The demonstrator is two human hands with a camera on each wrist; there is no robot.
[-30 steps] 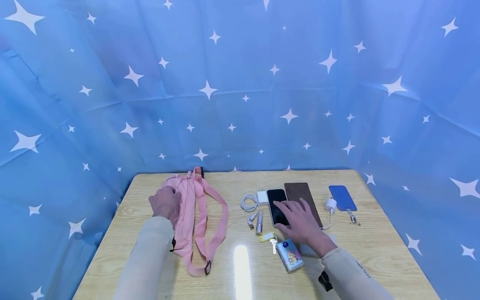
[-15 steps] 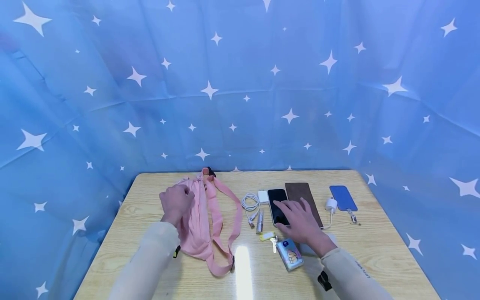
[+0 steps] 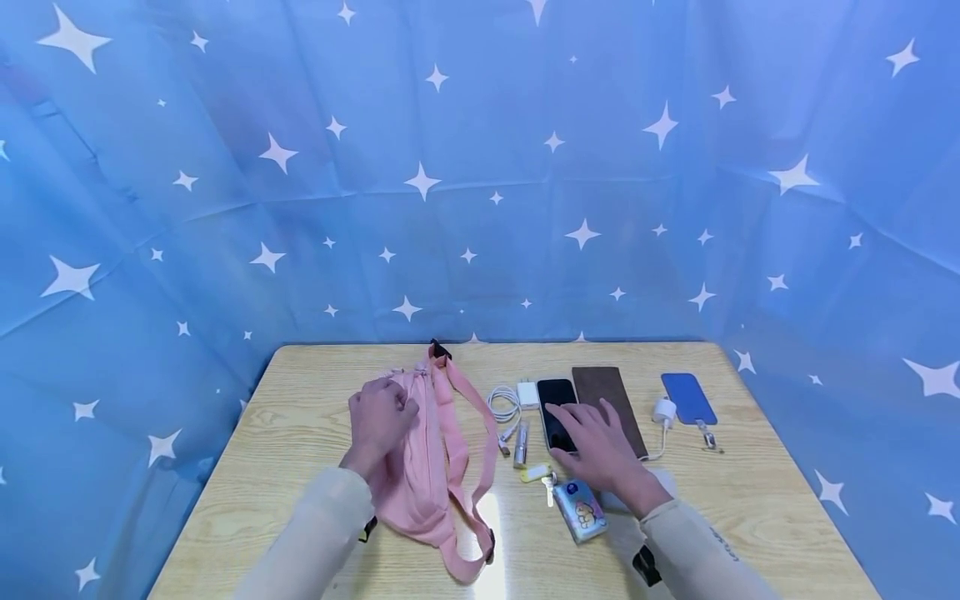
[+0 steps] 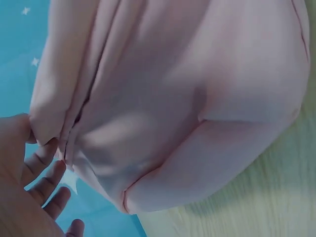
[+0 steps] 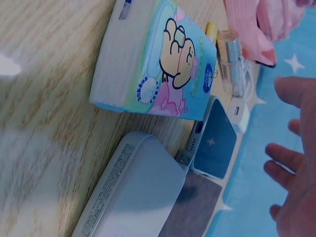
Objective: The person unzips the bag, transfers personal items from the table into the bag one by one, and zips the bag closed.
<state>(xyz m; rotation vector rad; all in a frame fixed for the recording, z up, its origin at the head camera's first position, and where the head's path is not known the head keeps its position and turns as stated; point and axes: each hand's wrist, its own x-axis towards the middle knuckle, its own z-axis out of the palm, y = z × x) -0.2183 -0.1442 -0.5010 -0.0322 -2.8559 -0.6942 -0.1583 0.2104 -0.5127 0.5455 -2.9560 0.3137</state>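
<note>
On the left side of the table, a pink waist bag (image 3: 422, 479) lies with its strap looped to the right. My left hand (image 3: 380, 423) holds the bag's upper left part; in the left wrist view the thumb and forefinger pinch its edge beside a zip seam. My right hand (image 3: 598, 446) is spread, with nothing in it, above a black-screened phone (image 3: 555, 404) and a brown flat notebook or wallet (image 3: 606, 396). Closer to the body lies a cartoon-printed tissue pack (image 3: 581, 510). A white power bank (image 5: 143, 187) sits beside the pack, mostly hidden by the right arm in the head view.
Between bag and phone are a coiled white cable (image 3: 504, 403), a white charger block (image 3: 528, 394), a lipstick tube (image 3: 521, 444) and a key with yellow tag (image 3: 536, 473). At right lie a white plug on a cord (image 3: 664, 410) and a blue card holder (image 3: 686, 397).
My left hand has drawn the pink bag to the right and slightly nearer, its strap now close to the coiled cable. The right hand has stayed in place.
</note>
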